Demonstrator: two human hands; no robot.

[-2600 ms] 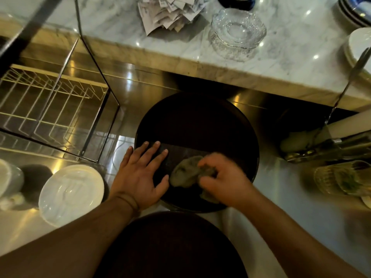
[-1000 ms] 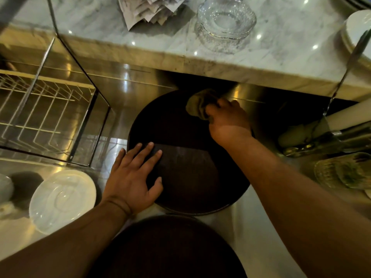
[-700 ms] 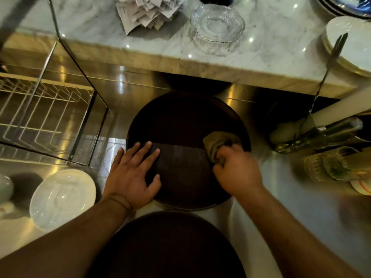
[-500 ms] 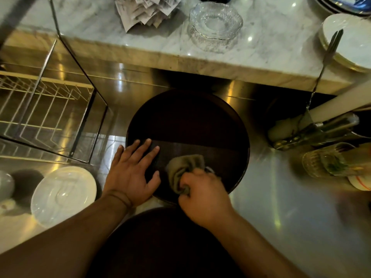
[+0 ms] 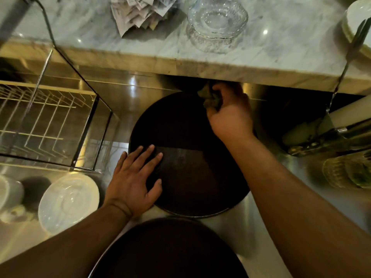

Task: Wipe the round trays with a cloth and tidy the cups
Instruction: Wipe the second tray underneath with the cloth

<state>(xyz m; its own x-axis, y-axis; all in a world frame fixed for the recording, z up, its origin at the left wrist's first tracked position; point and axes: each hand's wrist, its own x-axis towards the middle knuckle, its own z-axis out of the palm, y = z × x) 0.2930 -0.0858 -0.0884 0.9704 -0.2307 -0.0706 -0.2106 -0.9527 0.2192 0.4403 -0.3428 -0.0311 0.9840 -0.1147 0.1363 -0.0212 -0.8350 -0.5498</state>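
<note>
A dark round tray (image 5: 186, 137) lies flat on the steel counter in the middle of the view. My left hand (image 5: 134, 181) rests flat on its near left rim, fingers spread. At the tray's far edge my right hand (image 5: 230, 115) is closed on a crumpled greenish cloth (image 5: 210, 97), just under the marble ledge. A second dark round tray (image 5: 170, 251) sits at the bottom of the view, close to me. A white cup (image 5: 8, 193) stands at the far left edge, partly cut off.
A white saucer (image 5: 68, 199) lies left of my left hand. A wire rack in a glass box (image 5: 46, 121) fills the left. The marble ledge (image 5: 281, 47) holds folded papers (image 5: 142, 11) and glass dishes (image 5: 216, 19). Upturned glasses (image 5: 347, 171) and metal utensils (image 5: 329, 137) sit at right.
My right hand has swept the cloth from the tray's near edge up to its far edge. My left hand has stayed flat on the near left rim.
</note>
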